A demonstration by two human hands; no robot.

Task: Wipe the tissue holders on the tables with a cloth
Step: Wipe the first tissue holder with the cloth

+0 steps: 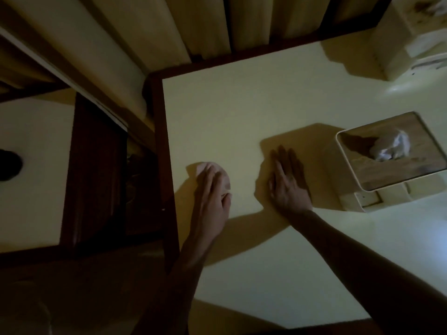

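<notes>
At the upper right corner, a 2nd tissue holder [408, 37] is cut off by the frame edge, so only part of its pale body and a scrap of white tissue can be made out. Dim light leaves the left side murky: a dark round shape [9, 165] on the neighbouring pale table [36, 177] cannot be identified, and the dark wooden furniture [96, 170] between the 2 tables shows little detail. Pale curtain folds [150, 27] hang behind the far edge.

On the right of the cream surface [242, 105] stands the nearer tissue holder [377, 170], a pale square box with a wood-toned recessed top. From its opening a crumpled white tissue [393, 146] pokes up. Its right edge runs out of frame.

Both forearms reach in from the bottom. The left hand [212, 189] lies palm down near the left edge of the surface, fingers bent over a small pink cloth [205, 169] and gripping it against the top, with the thumb tucked at the cloth's near side. The right hand [287, 184] rests flat and released on the surface, fingers straight and close together, pointing away from the body. It sits just beside the nearer holder's shadowed left side without touching it, and well apart from the cloth.
</notes>
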